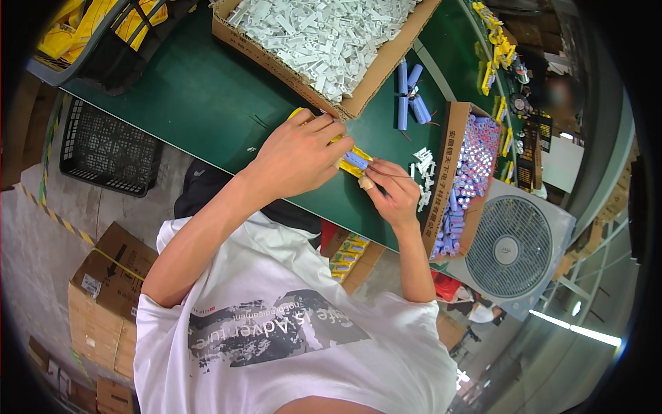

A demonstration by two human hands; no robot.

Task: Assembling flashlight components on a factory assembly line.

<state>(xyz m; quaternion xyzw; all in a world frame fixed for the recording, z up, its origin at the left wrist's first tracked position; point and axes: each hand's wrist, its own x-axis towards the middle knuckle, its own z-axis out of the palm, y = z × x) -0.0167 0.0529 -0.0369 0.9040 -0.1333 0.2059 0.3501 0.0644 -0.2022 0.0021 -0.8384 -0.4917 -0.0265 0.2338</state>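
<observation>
Over the green table (pixel 183 114), both my hands are closed on a yellow plastic casing with a blue cylindrical battery cell (pixel 355 160) lying in it. My left hand (pixel 300 153) covers the casing's upper left part, fingers curled over it. At the lower right end, my right hand (pixel 394 195) pinches near the cell's end, where a thin wire shows. A finger of that hand has a tan wrap on it. What lies under the left palm is hidden. Small white plastic parts (pixel 423 176) lie loose to the right of my right hand.
A cardboard box (pixel 276 67) of white plastic parts stands just beyond my hands. Several blue cells (pixel 403 96) lie right of it, near a carton (pixel 445 179) of wired cells. A grey basket (pixel 52 72) holds yellow casings. A fan (pixel 510 248) stands at right.
</observation>
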